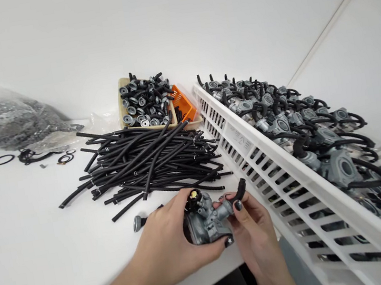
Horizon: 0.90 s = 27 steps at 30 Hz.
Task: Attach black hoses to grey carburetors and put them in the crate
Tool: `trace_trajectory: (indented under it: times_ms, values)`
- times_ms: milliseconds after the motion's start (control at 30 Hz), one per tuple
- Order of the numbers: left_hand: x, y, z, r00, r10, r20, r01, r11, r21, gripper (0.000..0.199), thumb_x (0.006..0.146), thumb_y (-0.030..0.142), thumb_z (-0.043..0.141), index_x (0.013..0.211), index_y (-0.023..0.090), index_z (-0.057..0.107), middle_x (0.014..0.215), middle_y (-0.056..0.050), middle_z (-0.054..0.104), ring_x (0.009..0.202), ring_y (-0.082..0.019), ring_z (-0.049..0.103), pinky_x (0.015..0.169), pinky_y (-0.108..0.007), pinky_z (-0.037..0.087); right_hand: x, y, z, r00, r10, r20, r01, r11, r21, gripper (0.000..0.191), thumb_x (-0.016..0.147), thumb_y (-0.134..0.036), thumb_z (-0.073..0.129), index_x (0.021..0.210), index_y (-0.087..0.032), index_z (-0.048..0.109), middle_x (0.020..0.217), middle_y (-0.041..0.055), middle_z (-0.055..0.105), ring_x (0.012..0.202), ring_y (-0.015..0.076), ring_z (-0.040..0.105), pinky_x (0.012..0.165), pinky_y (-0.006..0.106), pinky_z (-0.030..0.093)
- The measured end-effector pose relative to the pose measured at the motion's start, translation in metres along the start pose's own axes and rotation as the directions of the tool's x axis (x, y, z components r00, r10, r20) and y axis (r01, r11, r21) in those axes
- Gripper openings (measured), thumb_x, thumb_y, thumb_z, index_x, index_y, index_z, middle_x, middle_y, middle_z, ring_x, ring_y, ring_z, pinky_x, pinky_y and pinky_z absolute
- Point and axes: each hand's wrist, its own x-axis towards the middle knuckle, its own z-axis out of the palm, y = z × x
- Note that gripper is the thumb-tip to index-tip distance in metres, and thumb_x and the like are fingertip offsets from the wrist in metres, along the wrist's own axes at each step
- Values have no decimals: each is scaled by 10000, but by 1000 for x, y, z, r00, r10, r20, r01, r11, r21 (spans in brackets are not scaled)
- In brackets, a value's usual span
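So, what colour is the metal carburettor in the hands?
The carburettor is dull silver-grey, shown in the head view.

Crate label (238, 138), probably too blurred to read

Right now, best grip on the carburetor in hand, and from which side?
Take the carburetor by its main body, coming from the left, as the left hand does: it looks the bulkiest, flattest-sided part. The thin spigot with the black hose, near the right hand, looks a weaker hold.
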Motion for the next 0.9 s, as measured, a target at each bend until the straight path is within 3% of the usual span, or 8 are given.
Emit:
trace_trajectory:
  times_ms: [633, 900]
  values:
    - [0, 0, 1, 999, 37, 21, -38, 999, 22, 481, 624, 386, 678, 1062, 273, 515, 912, -8, 690, 804, -244, 667, 665, -320, 504, -1, -3, 5, 996, 53, -74, -52, 999, 3, 183, 718, -327, 773, 771, -202, 650, 785, 4, 635, 753, 171, 653, 725, 303, 523]
    - [1, -1, 0, 1000, 2, 5, -2, 1000, 4, 463, 632, 405, 680, 1053, 277, 536, 872, -2, 694, 751, -240, 666, 650, -318, 503, -3, -8, 3, 998, 51, 35, -51, 999, 11, 238, 764, -381, 702, 927, -209, 714, 879, 63, 690, 868, 212, 656, 800, 335, 515]
